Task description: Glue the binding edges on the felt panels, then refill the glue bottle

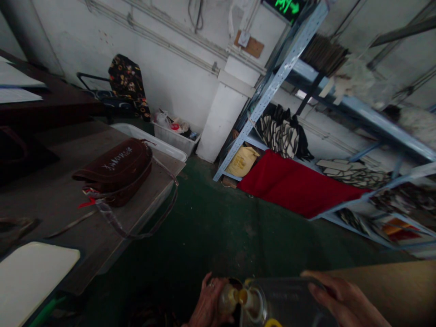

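At the bottom edge of the head view, my left hand (206, 302) is closed around a small translucent bottle (226, 300) with a yellowish neck. My right hand (340, 293) grips a dark grey rectangular can (289, 297) lying on its side, its spout (252, 303) turned left. The bottle's neck and the can's spout come together between my hands; whether they touch or liquid flows, I cannot tell. A yellow ring (273, 323) shows on the can. The lower parts of both things are cut off by the frame.
Left, a brown bag (116, 170) with a plastic-wrapped strap sits on a grey table (91, 240). A white board (37, 272) is at the near left. Blue shelving (272, 86) with stacked pieces and red cloth (299, 184) stands right. A wooden surface (395, 286) lies lower right.
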`<state>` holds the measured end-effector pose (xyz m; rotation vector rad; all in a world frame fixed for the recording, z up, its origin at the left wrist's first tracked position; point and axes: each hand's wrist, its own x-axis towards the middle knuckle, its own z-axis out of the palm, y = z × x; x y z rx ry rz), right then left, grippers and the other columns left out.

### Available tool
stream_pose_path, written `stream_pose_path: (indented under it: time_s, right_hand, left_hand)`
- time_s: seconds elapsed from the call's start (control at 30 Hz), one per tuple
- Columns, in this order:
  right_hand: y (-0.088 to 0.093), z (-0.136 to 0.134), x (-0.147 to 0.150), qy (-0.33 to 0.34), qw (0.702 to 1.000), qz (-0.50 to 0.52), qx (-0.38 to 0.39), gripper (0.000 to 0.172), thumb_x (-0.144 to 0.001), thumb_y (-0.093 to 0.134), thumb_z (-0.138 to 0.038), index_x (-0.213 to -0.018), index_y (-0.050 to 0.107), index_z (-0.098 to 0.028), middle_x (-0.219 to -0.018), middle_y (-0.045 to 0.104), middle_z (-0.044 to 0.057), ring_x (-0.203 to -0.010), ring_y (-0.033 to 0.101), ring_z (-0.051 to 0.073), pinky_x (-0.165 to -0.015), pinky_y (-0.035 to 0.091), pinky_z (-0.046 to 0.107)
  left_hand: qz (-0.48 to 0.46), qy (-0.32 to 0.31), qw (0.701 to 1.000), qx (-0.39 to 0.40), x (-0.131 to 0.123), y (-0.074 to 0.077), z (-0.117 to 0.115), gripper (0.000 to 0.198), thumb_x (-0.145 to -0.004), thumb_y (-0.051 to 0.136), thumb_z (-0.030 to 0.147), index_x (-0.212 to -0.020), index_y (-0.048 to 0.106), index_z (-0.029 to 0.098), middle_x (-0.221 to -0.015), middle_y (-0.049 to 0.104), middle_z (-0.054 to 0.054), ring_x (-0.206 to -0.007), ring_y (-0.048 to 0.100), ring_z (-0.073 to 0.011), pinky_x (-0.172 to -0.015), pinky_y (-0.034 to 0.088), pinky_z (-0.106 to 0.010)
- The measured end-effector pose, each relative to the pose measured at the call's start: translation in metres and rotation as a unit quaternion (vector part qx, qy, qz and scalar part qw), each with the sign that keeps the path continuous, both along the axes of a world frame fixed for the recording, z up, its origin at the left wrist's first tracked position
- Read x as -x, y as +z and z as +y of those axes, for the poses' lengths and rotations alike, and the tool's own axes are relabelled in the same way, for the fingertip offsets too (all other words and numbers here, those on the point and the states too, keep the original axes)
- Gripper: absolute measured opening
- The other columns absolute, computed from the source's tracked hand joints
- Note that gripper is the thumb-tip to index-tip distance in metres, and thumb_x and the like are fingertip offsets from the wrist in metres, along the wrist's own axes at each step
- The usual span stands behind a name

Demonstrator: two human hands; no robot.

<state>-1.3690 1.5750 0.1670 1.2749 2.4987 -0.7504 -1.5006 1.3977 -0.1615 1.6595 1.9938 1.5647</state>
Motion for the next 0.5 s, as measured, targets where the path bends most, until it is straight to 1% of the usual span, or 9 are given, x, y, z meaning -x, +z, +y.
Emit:
stream_pose_path:
  time_s: [0.13,0.2,0.33,0.5]
  right_hand:
    - [-0.0003,0.0001,-0.001,-0.008,1.0,0.005,-0.003,0.049,-0.08,0.043,-0.057,-0.111,0.065,-0.026,-0.11,0.069,0.002,-0.107,0.06,0.023,-0.094,0.044,0.033]
    - [0.0012,-0.0009,-0.0001,-0.003,1.0,0.007,-0.001,0.05,-0.08,0.043,-0.058,-0.111,0.065,-0.027,-0.11,0.069,0.002,-0.107,0.06,0.023,-0.094,0.044,0.033]
    - [0.0033,-0.0022,0.0009,0.003,1.0,0.012,-0.003,0.052,-0.078,0.044,-0.06,-0.109,0.066,-0.025,-0.108,0.069,0.003,-0.105,0.061,0.023,-0.092,0.045,0.031]
    - [0.0012,-0.0008,-0.0005,-0.004,1.0,0.022,-0.01,0.048,-0.077,0.046,-0.059,-0.106,0.067,-0.027,-0.105,0.07,0.001,-0.102,0.062,0.023,-0.089,0.046,0.03]
  left_hand:
    - [-0.011,-0.016,1.0,0.016,0.0007,0.0029,-0.001,0.083,-0.064,0.068,0.066,-0.129,0.043,0.021,-0.105,0.068,-0.007,-0.094,0.066,-0.0252,-0.101,0.039,-0.052]
    - [-0.014,-0.019,1.0,0.015,0.0006,0.0026,-0.0012,0.082,-0.065,0.068,0.066,-0.129,0.042,0.021,-0.106,0.067,-0.007,-0.095,0.065,-0.0256,-0.101,0.038,-0.053]
    - [-0.02,-0.03,0.999,0.018,-0.0001,0.0008,-0.0013,0.083,-0.066,0.067,0.066,-0.129,0.038,0.021,-0.108,0.066,-0.009,-0.098,0.065,-0.0272,-0.1,0.037,-0.056]
    - [-0.024,-0.033,0.999,0.021,-0.0015,0.0008,-0.0014,0.084,-0.068,0.066,0.065,-0.131,0.032,0.022,-0.11,0.065,-0.01,-0.1,0.064,-0.029,-0.099,0.036,-0.06]
